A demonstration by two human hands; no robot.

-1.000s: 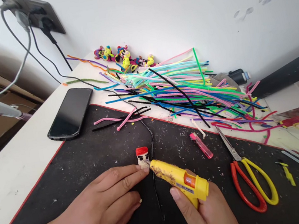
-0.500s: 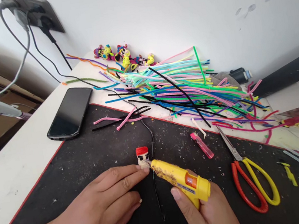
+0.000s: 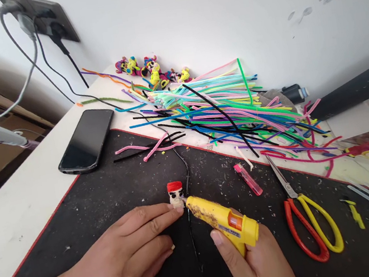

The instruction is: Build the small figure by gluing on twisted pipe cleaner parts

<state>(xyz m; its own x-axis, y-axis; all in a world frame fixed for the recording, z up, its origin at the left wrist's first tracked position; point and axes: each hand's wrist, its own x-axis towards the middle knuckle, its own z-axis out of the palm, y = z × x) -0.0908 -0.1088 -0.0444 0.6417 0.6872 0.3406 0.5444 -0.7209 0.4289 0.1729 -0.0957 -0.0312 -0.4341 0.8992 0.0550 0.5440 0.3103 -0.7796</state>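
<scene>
A small cream doll head point(image 3: 176, 196) with a red top and black eyes sits on the black mat point(image 3: 108, 187). My left hand point(image 3: 134, 243) lies beside it, fingers together, its fingertips pressing against the head's lower edge. In my right hand point(image 3: 254, 257) is a yellow glue gun point(image 3: 219, 219), gripped by the handle. The gun's nozzle points left and meets the front of the head or stops just short of it. The far side of the head's base is hidden by my left fingertips.
Scissors point(image 3: 291, 192) and a pink lighter point(image 3: 249, 179) lie right of the gun. Behind is a heap of coloured pipe cleaners point(image 3: 222, 109), with small figures point(image 3: 153, 71) by the wall. A phone point(image 3: 86, 140) lies at left. A black cable point(image 3: 186, 166) crosses the mat.
The view has shifted very slightly. Both hands, the glue gun and the doll head hold nearly the same places.
</scene>
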